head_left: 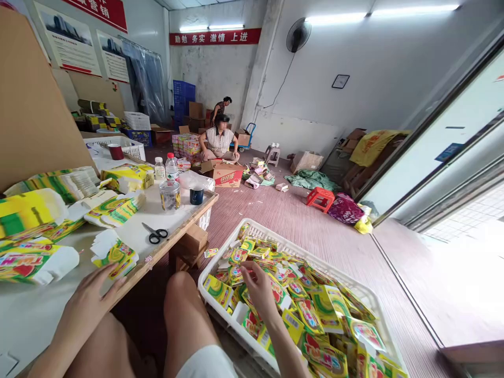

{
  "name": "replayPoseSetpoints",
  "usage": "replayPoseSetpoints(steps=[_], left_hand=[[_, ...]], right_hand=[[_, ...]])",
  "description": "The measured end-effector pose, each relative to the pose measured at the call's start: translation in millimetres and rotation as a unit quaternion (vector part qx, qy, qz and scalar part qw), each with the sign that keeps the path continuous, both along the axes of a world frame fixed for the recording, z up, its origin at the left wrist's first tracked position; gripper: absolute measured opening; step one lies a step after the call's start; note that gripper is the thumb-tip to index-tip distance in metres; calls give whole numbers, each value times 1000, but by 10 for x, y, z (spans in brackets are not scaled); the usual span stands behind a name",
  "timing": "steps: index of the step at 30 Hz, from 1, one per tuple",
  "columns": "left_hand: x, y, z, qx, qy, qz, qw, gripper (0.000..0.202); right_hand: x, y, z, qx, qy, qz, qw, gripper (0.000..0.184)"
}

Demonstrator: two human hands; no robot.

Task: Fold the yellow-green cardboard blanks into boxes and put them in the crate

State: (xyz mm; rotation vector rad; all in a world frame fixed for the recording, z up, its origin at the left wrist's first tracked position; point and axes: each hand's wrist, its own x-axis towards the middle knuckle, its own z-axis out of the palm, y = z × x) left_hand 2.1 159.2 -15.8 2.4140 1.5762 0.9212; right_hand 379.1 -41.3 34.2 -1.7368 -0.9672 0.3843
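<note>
My left hand (88,294) lies at the wooden edge of the table, thumb and fingers spread, its fingertips against a small stack of flat yellow-green cartons (118,257). Over a white plastic crate (246,227) hangs my right hand (258,289), its fingers loosely curled and apart, with nothing plainly held. Just beyond those fingertips is a small folded box (236,274). Yellow, green and red boxes (307,315) fill the crate in a loose heap.
Scissors (155,233), a clear jar (170,195), a dark mug (196,196) and carton stacks (35,210) lie on the table (153,210). One box (211,252) is on the floor. Beyond are a seated person (220,139), another person behind, and a red stool (320,198).
</note>
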Motion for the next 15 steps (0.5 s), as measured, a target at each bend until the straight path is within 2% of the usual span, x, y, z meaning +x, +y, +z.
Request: replayPoseSetpoints(steps=[2,5,7,9,11,12,13,15], left_hand=[[3,53,-21,4,4,-8,1000,54],[-31,116,-64,-21,8,-12,1000,47],[-62,95,-29,-17,8,5,1000,45],[-58,-12,95,35,-6,56,998,47],[17,-208,290,128,-42,105,985,47],[85,-333,395,182,-72,109,975,42],[172,-469,494,210,-86,68,971,40],[380,-750,636,233,-95,-65,966,49]], right_hand=[[-125,39,11,10,18,17,1000,49],[-268,74,15,23,53,40,998,46],[-346,84,16,28,82,53,995,47],[-436,93,30,32,117,66,990,52],[-559,110,66,35,160,89,982,55],[-633,122,94,37,183,104,977,56],[-711,137,127,40,206,120,970,56],[-866,177,198,47,249,146,956,55]])
